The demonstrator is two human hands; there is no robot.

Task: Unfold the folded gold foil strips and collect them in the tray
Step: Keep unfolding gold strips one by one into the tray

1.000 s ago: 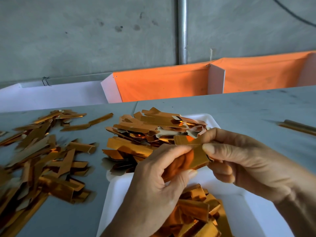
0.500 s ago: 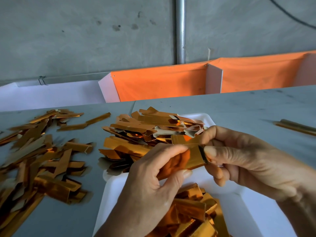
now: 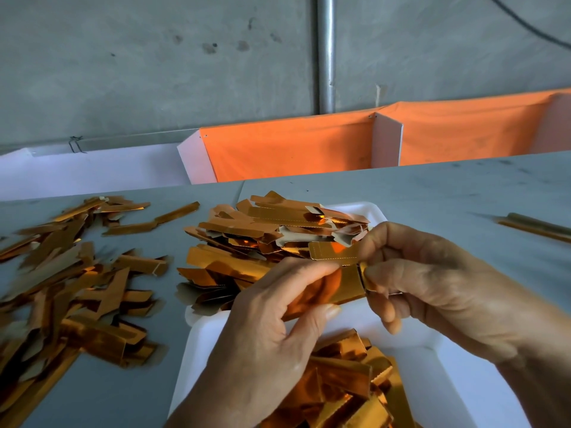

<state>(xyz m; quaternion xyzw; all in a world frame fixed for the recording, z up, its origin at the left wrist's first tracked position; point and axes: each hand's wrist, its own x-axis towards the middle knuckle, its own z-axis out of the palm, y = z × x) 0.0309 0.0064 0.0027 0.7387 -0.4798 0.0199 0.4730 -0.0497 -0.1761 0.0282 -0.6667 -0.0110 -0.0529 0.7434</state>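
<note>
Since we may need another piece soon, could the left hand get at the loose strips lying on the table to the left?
Probably not yet: the left hand pinches the held strip, though nothing blocks the way to the loose strips.

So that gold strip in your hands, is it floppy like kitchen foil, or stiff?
Probably stiffish: the gold strip spans between the left hand and right hand without sagging. Its crisp creases suggest foil-faced card. Likely light, and the glossy face may be slippery.

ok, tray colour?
White. The tray shows plainly in the head view, with gold strips piled in it.
</note>
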